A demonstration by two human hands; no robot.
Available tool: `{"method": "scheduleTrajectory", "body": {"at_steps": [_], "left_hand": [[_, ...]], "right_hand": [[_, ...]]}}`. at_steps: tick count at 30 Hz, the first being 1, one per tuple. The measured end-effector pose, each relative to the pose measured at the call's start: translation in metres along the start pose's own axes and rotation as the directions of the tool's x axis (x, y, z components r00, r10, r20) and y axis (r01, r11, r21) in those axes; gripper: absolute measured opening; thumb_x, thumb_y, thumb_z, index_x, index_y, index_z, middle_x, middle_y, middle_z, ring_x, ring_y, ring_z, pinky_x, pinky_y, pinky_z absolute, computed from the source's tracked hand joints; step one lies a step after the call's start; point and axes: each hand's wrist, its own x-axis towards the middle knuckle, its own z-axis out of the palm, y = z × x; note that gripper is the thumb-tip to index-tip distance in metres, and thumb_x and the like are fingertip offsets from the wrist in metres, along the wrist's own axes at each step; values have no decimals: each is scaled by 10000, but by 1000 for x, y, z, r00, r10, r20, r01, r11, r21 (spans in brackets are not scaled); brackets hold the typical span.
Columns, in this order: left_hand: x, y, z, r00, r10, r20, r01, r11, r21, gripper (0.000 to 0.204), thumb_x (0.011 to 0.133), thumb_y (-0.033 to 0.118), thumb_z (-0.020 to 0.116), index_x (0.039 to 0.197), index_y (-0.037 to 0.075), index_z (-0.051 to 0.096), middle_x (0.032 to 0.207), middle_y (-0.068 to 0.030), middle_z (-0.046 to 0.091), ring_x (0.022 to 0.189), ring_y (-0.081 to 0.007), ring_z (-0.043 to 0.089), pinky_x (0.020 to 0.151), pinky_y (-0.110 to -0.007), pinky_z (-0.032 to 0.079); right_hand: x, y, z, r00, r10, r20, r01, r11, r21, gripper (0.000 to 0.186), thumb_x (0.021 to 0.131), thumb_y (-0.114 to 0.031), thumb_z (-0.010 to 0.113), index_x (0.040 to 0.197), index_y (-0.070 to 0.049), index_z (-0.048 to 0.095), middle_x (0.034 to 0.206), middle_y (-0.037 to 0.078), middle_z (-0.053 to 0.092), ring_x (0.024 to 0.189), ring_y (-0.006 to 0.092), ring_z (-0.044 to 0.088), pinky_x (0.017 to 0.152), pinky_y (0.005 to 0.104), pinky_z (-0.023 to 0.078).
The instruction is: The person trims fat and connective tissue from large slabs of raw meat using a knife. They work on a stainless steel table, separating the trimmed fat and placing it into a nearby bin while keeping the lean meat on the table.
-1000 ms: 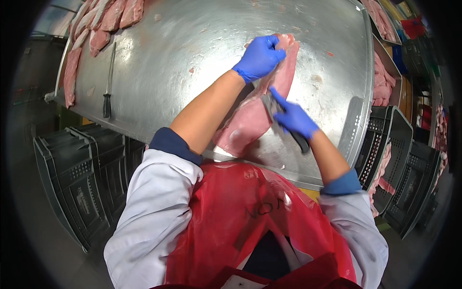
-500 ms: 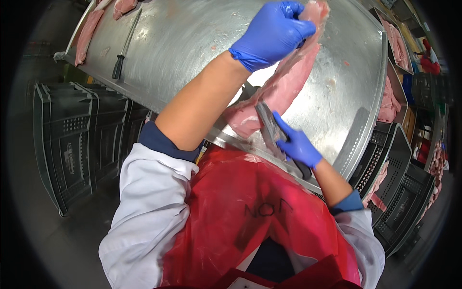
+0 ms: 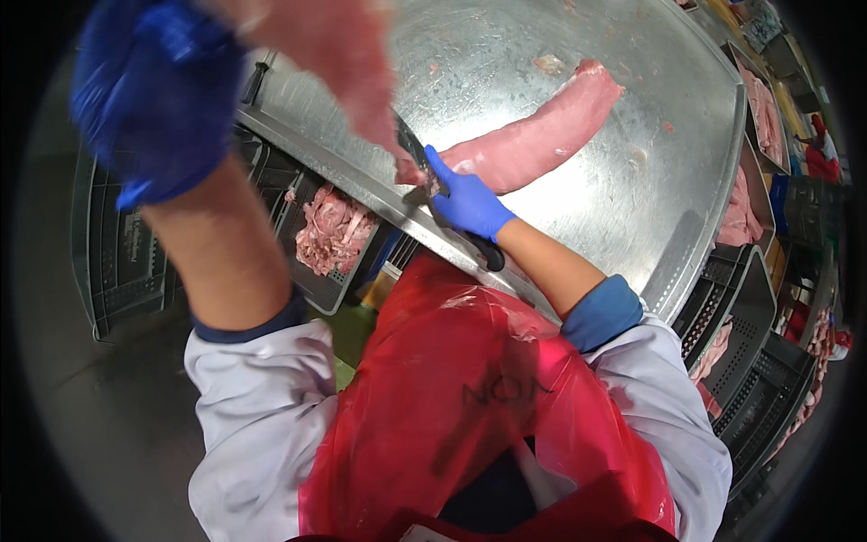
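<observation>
My left hand (image 3: pixel 163 99), in a blue glove and blurred, is raised at the upper left, gripping a ragged pink strip of meat (image 3: pixel 348 77). The strip hangs down to the right, its lower tip beside the knife blade (image 3: pixel 409 142). Near the table's front edge my right hand (image 3: pixel 474 208), also gloved in blue, is closed round the knife, index finger stretched along it. The black end of the handle (image 3: pixel 492 256) shows below the hand. A long smooth piece of meat (image 3: pixel 542 135) lies on the metal table (image 3: pixel 650 181), just beyond my right hand and apart from the strip.
Below the table's front edge at left stands a dark crate with meat trimmings (image 3: pixel 332 230). Part of a dark-handled tool (image 3: pixel 256 83) shows beside my left hand. Along the right side are trays of meat (image 3: pixel 739 212) and black crates (image 3: pixel 754 361).
My left hand has swung left and closer to me, carrying the strip off the long piece. That piece now lies on the table. My right hand and the knife have moved left.
</observation>
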Motion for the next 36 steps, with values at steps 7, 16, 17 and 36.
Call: {"method": "scheduleTrajectory", "body": {"at_steps": [7, 16, 17, 36], "left_hand": [[-84, 138, -144, 935, 211, -285, -61, 887, 458, 408, 981, 119, 566, 1349, -45, 503, 1244, -137, 607, 1069, -191, 621, 892, -319, 515], [-181, -19, -184, 809, -455, -372, 476, 136, 869, 190, 945, 174, 640, 1032, 6, 647, 888, 3, 623, 793, -119, 552, 720, -303, 476], [-182, -49, -179, 717, -584, -381, 395, -110, 912, 239, 889, 148, 667, 1066, -11, 638, 897, -80, 665, 811, -151, 596, 748, -329, 502], [-203, -299, 198, 507, -676, 535, -330, 422, 845, 604, 833, 456, 708, 1187, 4, 524, 1055, -160, 542, 959, -303, 544, 800, -429, 471]], "right_hand": [[-86, 0, -12, 964, -73, 256, 85, 996, -38, 708, 965, -198, 532, 1609, -259, 243, 705, 203, 641, 622, 306, 643, 709, 419, 538], [-48, 98, -180, 776, 328, -538, -146, 924, 352, 814, 911, -26, 573, 1628, -194, 227, 860, 64, 651, 606, 110, 571, 534, 282, 494], [-30, 100, -201, 734, 372, -568, -195, 917, 348, 824, 896, -37, 582, 1627, -156, 219, 801, 58, 635, 588, 112, 565, 531, 289, 490], [-6, 134, -267, 651, 374, -661, -533, 845, -47, 760, 904, -136, 563, 1598, -266, 280, 989, 263, 719, 657, 304, 712, 658, 433, 574]]}}
